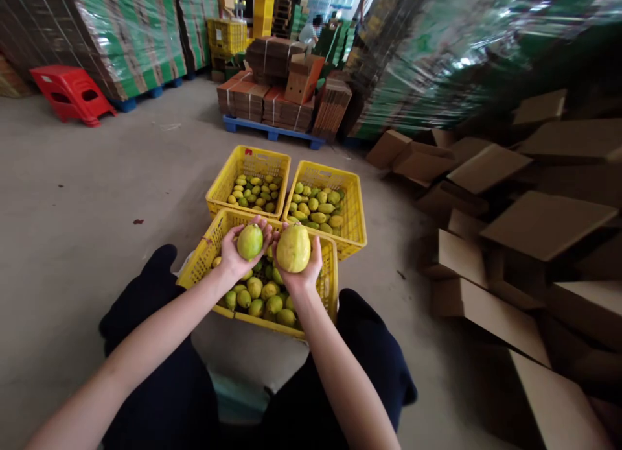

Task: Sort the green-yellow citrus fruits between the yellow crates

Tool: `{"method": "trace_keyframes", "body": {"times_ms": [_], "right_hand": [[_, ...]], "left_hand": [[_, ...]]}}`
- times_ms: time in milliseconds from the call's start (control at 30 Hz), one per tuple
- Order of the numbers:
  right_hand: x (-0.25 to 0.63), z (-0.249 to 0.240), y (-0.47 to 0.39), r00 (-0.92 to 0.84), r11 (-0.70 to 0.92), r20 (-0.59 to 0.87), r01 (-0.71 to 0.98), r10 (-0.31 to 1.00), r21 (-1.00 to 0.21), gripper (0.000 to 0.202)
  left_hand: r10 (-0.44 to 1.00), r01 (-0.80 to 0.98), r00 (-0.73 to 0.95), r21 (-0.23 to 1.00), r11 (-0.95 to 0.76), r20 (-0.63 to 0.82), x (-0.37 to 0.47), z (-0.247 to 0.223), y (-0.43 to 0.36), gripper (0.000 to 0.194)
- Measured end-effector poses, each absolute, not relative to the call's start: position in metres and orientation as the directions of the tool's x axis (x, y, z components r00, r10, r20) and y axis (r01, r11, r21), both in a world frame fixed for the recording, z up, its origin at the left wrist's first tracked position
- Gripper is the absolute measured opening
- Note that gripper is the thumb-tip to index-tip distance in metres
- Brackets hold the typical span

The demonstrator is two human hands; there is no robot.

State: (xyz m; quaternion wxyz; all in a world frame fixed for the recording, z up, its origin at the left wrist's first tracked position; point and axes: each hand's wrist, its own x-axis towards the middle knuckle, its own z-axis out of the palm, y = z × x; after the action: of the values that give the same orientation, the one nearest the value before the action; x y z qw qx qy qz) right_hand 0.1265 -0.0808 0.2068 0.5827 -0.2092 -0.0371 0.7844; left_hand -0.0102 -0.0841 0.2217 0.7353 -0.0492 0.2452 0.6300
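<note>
My left hand (236,250), palm up, holds a small green lemon (250,242) with the fingers stretched beneath it. Beside it my right hand (300,273) cups a bigger, yellow lemon (293,248), thumb on its right side. Both hands are over the near yellow crate (326,288), in which many green and yellow lemons (254,287) lie. Behind it stand two more yellow crates, the left one (214,200) with smaller green-yellow lemons (256,191) and the right one (357,210) with larger ones (318,207). The hands and forearms hide part of the near crate.
Loose cardboard boxes (549,223) are heaped along the right. A blue pallet (272,131) bears bundled flat cartons (289,113) beyond the crates. At the far left stand a red stool (70,93) and film-wrapped stacks (131,35). Another person (309,32) is in the background.
</note>
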Motion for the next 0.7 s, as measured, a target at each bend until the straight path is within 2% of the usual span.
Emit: {"method": "trace_keyframes", "body": {"times_ms": [133, 267, 400, 467, 533, 600, 633, 700], "right_hand": [[0.128, 0.211, -0.085, -0.232, -0.330, -0.337, -0.905, 0.912, -0.269, 0.040], [0.131, 0.217, -0.087, -0.193, -0.314, -0.372, -0.901, 0.908, -0.300, 0.043], [0.144, 0.219, -0.080, -0.112, -0.242, -0.393, -0.923, 0.913, -0.299, 0.042], [0.154, 0.220, -0.075, -0.066, -0.189, -0.377, -0.935, 0.924, -0.301, 0.039], [0.163, 0.221, -0.071, -0.020, -0.140, -0.353, -0.938, 0.936, -0.316, 0.037], [0.172, 0.222, -0.070, 0.018, -0.100, -0.345, -0.941, 0.938, -0.322, 0.036], [0.175, 0.224, -0.070, 0.029, -0.088, -0.346, -0.944, 0.938, -0.319, 0.035], [0.181, 0.227, -0.072, 0.035, -0.079, -0.343, -0.947, 0.939, -0.313, 0.035]], "left_hand": [[0.900, -0.945, 0.111, 0.235, 0.227, -0.422, -0.010, 0.217, -0.087, 0.042], [0.908, -0.946, 0.098, 0.245, 0.212, -0.407, -0.015, 0.218, -0.085, 0.042], [0.947, -0.951, -0.018, 0.299, 0.083, -0.319, -0.032, 0.224, -0.065, 0.041], [0.957, -0.928, -0.090, 0.371, 0.019, -0.275, -0.039, 0.222, -0.055, 0.035], [0.944, -0.839, -0.051, 0.527, 0.136, -0.325, -0.037, 0.212, -0.052, 0.027], [0.882, -0.630, 0.084, 0.661, 0.407, -0.463, -0.025, 0.194, -0.064, 0.021], [0.844, -0.534, 0.147, 0.677, 0.507, -0.516, -0.016, 0.182, -0.075, 0.017], [0.829, -0.467, 0.198, 0.693, 0.549, -0.524, 0.004, 0.157, -0.106, 0.014]]}}
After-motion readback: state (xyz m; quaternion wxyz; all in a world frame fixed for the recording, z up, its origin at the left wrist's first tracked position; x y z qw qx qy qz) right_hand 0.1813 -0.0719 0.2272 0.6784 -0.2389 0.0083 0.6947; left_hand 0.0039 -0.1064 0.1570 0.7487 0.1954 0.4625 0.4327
